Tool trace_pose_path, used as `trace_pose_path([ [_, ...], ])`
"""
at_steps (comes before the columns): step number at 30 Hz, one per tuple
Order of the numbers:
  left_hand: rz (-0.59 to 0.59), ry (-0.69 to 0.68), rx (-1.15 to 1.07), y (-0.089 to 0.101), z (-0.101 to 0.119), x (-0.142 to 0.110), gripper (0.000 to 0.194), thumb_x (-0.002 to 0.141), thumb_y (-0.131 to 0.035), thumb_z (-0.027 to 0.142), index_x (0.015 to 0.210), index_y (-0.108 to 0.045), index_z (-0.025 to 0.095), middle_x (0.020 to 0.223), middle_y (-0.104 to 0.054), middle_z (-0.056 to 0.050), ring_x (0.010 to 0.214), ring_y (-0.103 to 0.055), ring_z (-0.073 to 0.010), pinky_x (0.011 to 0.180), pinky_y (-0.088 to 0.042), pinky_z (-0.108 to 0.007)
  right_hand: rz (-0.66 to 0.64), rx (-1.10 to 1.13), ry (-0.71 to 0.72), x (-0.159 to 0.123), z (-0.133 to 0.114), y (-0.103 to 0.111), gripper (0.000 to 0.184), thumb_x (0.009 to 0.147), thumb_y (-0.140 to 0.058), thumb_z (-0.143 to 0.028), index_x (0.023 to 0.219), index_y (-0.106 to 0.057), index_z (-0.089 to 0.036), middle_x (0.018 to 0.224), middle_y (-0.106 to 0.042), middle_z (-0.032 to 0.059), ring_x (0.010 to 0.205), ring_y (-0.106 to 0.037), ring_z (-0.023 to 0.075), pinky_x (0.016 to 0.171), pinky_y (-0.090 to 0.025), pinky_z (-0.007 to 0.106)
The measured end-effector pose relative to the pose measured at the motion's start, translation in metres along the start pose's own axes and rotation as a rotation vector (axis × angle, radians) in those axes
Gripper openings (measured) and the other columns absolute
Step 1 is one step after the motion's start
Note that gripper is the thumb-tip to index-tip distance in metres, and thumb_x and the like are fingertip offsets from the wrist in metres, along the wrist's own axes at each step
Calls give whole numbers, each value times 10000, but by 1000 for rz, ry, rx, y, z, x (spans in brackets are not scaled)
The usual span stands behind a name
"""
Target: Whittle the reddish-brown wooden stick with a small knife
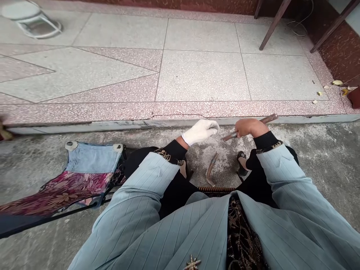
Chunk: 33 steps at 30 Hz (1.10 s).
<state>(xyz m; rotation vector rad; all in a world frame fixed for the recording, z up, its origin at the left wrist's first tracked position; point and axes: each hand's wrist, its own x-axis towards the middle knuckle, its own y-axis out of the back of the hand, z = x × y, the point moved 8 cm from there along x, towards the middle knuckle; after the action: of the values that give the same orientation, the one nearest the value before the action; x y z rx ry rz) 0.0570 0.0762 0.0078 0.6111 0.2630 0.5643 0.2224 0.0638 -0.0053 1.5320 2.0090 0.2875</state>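
Note:
My left hand point(200, 132), in a white knitted glove, is held above the concrete with its fingers curled together. Whatever it may pinch is too small to make out. To its right, my bare right hand point(247, 127) is closed around a brown wooden stick point(269, 119) that slants across the step edge. A greyish band wraps the stick near its lower left end. On the ground between my feet lies a second, bent brown stick point(211, 168) with a similar greyish band, touched by neither hand.
A low terrazzo step point(202, 86) runs across in front of me. At left is a reclining chair point(84, 172) with denim and floral cloth. A white stool point(36, 18) stands at the upper left, dark wooden legs point(274, 26) at the upper right. Pale scraps point(337, 82) lie near the right wall.

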Motion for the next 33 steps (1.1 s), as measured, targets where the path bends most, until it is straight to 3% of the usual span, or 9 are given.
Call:
trace_pose_path([
  [2, -34, 46, -211, 0, -4, 0, 155, 785, -544, 180, 849, -683, 153, 718, -672, 0, 633, -601, -109, 619, -469, -225, -296, -38, -29, -15, -6, -13, 327, 310, -893, -4, 489, -660, -150, 413, -524, -70, 385, -428, 71, 429, -294, 213],
  [5, -50, 69, -463, -2, -8, 3, 119, 738, -628, 192, 837, -669, 140, 713, -660, -9, 621, -590, -105, 604, -475, -232, -491, 51, 106, -37, -38, -10, 230, 645, -860, -335, 744, -762, -152, 667, -672, -20, 573, -558, 94, 546, -415, 207],
  [8, -38, 84, -696, -7, -8, 8, 143, 729, -668, 213, 843, -661, 126, 737, -673, -38, 626, -614, -115, 638, -514, -267, -283, 228, 317, -35, -71, 4, 265, 734, -813, -388, 840, -764, -150, 988, -711, 42, 691, -568, 89, 582, -417, 193],
  [10, -7, 94, -832, -8, -8, 12, 148, 742, -656, 227, 844, -654, 119, 755, -682, -59, 619, -629, -120, 655, -531, -286, -187, 401, 281, -27, -72, -1, 334, 819, -728, -475, 895, -750, -150, 948, -709, 51, 623, -536, 77, 534, -402, 193],
  [14, 38, 89, -927, -1, -7, 16, 221, 757, -610, 287, 871, -665, 106, 800, -717, -116, 675, -687, -174, 704, -565, -337, -11, 726, 253, -11, -64, -2, 451, 736, -785, -558, 917, -711, -152, 997, -722, 93, 791, -661, 146, 540, -472, 195],
  [18, 2, 0, -807, 10, 0, 14, 341, 781, -534, 255, 1045, -685, 101, 977, -748, -148, 842, -725, -204, 836, -577, -392, 126, 789, 176, -7, -55, 14, 455, 724, -800, -562, 883, -697, -148, 1016, -727, 111, 852, -696, 163, 498, -487, 174],
  [22, 11, -21, -472, 19, 2, 12, 392, 798, -528, 173, 1156, -677, 115, 1000, -753, -93, 874, -712, -156, 873, -557, -330, 203, 779, 104, -10, -54, 21, 415, 776, -769, -541, 879, -687, -148, 941, -732, 105, 857, -711, 166, 491, -496, 166],
  [27, 152, -38, -14, 32, 2, 13, 298, 823, -560, 184, 1063, -735, 156, 983, -753, -28, 878, -677, -138, 827, -513, -265, 207, 779, 83, -10, -56, 17, 410, 795, -753, -542, 867, -682, -145, 906, -734, 105, 856, -720, 170, 499, -506, 168],
  [33, 184, -92, 171, 37, 5, 12, 273, 888, -561, 288, 1064, -749, 198, 955, -757, -10, 861, -673, -147, 806, -475, -259, 198, 784, 104, -10, -56, 21, 425, 778, -765, -547, 878, -694, -140, 951, -739, 114, 856, -715, 166, 486, -494, 161],
])
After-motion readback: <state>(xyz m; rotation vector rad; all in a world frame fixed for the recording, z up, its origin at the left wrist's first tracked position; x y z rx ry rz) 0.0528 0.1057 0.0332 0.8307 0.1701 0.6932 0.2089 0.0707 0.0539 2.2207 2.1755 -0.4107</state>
